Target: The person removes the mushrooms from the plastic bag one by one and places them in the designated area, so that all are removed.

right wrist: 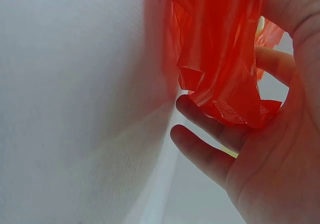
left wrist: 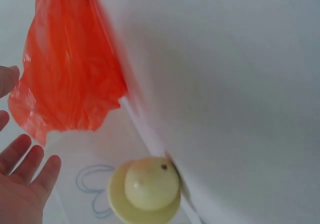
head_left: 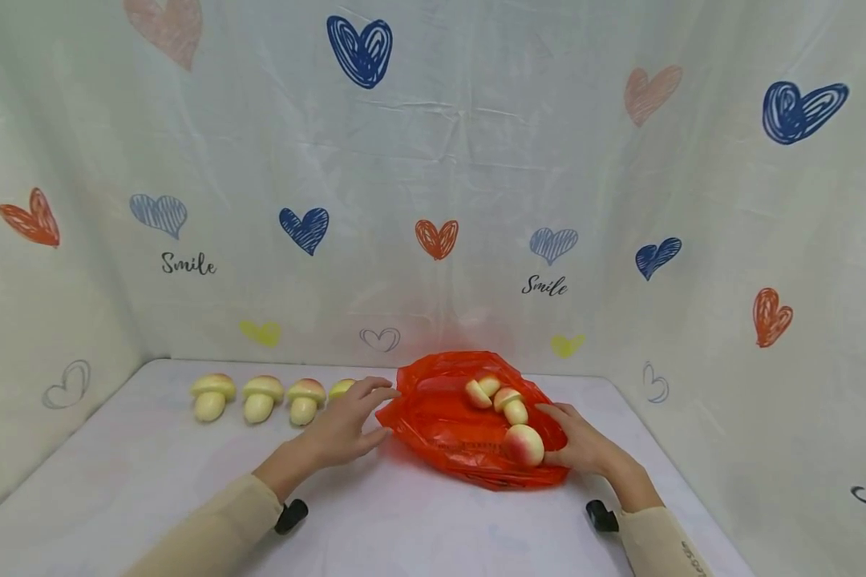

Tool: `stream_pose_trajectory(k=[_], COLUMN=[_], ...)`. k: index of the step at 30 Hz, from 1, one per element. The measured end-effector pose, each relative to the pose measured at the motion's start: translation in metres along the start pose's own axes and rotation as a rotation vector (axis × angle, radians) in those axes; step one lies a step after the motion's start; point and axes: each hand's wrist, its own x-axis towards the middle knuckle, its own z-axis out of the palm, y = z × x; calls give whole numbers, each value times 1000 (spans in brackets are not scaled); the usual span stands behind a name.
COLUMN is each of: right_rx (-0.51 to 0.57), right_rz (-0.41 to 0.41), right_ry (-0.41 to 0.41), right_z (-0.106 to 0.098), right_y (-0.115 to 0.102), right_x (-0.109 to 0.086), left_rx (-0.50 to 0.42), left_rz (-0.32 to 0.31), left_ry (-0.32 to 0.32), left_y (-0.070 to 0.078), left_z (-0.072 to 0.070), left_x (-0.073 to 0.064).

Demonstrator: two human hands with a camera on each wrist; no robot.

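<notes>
A red plastic bag [head_left: 440,413] lies spread on the table with its mouth up. Inside it are a mushroom with its round pink-and-cream cap up [head_left: 524,445], a second mushroom [head_left: 512,406] and a third one [head_left: 480,392] farther back. My left hand [head_left: 337,425] is beside the bag's left edge, fingers spread and holding nothing. At the right rim, my right hand [head_left: 584,442] reaches over the plastic, its thumb close to the nearest mushroom. In the right wrist view, loosely spread fingers [right wrist: 200,151] lie around the hanging red plastic [right wrist: 220,48].
Left of my left hand stands a row of several mushrooms [head_left: 263,398] with yellowish caps; the one nearest the hand [head_left: 341,388] is partly hidden by it. A white cloth with printed hearts [head_left: 436,239] hangs behind the white table [head_left: 151,473] and along its sides.
</notes>
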Motion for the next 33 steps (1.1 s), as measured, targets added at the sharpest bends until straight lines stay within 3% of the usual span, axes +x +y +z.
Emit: stream_pose_trajectory(k=[6,15,22,33], right_rx=[-1,-1,-7,2], right_rz=[-15,-34,-47,-18], right_ry=[-1,7,11,5], right_z=[0,-1,0,0], right_y=[0,0,0,-1], right_x=[0,0,0,0], left_rx=[-25,-27,30,6], left_rz=[23,111,132,212], left_ry=[-23,74,86,126], left_y=[7,18,28,46], left_z=[12,25,28,39], left_x=[5,16,25,39])
